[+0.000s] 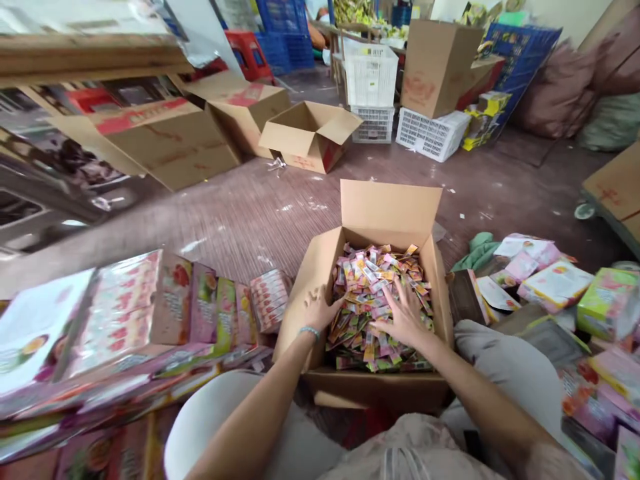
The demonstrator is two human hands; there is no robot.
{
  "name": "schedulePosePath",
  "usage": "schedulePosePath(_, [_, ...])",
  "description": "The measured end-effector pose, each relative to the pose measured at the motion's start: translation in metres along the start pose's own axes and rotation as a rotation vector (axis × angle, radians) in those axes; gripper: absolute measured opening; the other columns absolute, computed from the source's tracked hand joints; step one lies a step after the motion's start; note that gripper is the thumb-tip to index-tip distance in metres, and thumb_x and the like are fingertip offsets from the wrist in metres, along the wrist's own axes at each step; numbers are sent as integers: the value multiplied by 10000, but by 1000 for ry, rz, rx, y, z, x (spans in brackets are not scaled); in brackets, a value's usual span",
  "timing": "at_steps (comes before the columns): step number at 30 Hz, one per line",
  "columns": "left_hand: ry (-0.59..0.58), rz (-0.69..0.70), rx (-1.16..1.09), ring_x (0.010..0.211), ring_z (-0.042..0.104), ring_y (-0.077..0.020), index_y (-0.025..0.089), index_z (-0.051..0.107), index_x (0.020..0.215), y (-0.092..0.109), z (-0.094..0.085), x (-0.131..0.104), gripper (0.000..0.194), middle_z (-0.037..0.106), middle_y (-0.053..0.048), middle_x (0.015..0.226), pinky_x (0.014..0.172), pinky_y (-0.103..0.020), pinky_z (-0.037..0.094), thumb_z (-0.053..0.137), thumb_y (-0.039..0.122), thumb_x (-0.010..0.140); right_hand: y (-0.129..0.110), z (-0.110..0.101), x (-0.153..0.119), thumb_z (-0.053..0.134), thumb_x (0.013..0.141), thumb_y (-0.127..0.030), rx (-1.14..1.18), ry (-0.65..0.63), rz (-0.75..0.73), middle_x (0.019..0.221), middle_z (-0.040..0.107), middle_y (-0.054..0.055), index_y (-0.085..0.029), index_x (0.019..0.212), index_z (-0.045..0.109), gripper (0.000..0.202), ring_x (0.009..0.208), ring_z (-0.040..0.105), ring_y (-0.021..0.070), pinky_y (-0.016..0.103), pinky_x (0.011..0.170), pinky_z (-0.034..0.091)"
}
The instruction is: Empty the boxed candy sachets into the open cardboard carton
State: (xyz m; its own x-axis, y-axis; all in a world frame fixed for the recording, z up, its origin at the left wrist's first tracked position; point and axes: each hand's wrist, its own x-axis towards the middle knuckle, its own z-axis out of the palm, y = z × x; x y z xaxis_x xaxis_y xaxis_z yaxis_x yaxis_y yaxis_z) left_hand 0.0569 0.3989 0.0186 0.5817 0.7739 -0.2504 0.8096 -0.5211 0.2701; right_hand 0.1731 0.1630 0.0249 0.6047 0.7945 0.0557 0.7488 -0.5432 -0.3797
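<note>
An open cardboard box [390, 205] stands on the floor between my knees, its far flap upright. Small colourful stick sachets [365, 277] fill it in a loose heap. My left hand [320, 310], with a beaded bracelet at the wrist, lies over the box's left flap and edge, fingers apart and thumb toward the sachets. Over the right part of the heap, my right hand [403, 317] has its fingers spread; it appears to rest on the sachets and grips none that I can see.
Printed retail boxes [175, 300] are stacked at my left. More printed cartons [555, 283] lie loose at my right beside a green cloth [475, 252]. Ahead stand an open carton [300, 143], larger cardboard boxes [170, 140] and white plastic crates [370, 77]. A loaded trolley [613, 220] is far right.
</note>
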Motion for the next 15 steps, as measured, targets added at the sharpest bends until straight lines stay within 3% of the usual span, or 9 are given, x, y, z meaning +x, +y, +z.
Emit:
schedulePosePath(3, [0, 73, -22, 1572, 439, -415, 66, 359, 1689, -12, 6, 4, 919, 448, -282, 1692, 1239, -456, 365, 638, 559, 966, -23, 21, 63, 718, 1002, -567, 39, 14, -8, 1808, 168, 180, -247, 1743, 293, 912, 1647, 106, 503, 707, 1274, 174])
schedulePosePath(6, [5, 64, -139, 1387, 642, -373, 134, 578, 1554, -22, 0, 13, 755, 683, -216, 1486, 1106, -390, 478, 676, 570, 946, -21, 49, 91, 781, 964, -526, 56, -125, -3, 1764, 285, 221, -207, 1648, 495, 808, 1619, 172, 536, 776, 1230, 159])
schedulePosePath(9, [28, 3, -288, 1105, 764, -327, 217, 808, 1130, -35, -13, 33, 422, 828, -114, 1076, 908, -340, 528, 684, 571, 936, -5, 84, 92, 963, 781, -463, -1, -309, -131, 1744, 345, 210, -249, 1490, 688, 790, 1608, 178, 572, 831, 1219, 88])
schedulePosePath(11, [55, -29, -356, 972, 770, -283, 211, 799, 896, -46, -20, 54, 373, 809, -81, 887, 834, -309, 522, 642, 542, 963, 7, 105, 85, 941, 794, -500, -76, -339, -203, 1774, 304, 158, -321, 1547, 634, 832, 1636, 116, 541, 827, 1233, 14])
schedulePosePath(13, [104, -77, -413, 893, 755, -249, 185, 772, 848, -58, -25, 78, 455, 786, -76, 826, 792, -292, 520, 546, 544, 1012, 18, 122, 79, 853, 876, -543, -122, -325, -226, 1801, 250, 111, -378, 1615, 544, 818, 1657, 66, 500, 809, 1246, -9])
schedulePosePath(15, [182, -167, -447, 883, 742, -249, 157, 767, 924, -71, -29, 104, 541, 786, -99, 866, 775, -302, 528, 446, 576, 1045, 26, 134, 77, 780, 936, -534, -154, -323, -230, 1819, 195, 80, -414, 1655, 470, 792, 1670, 16, 470, 796, 1254, -14])
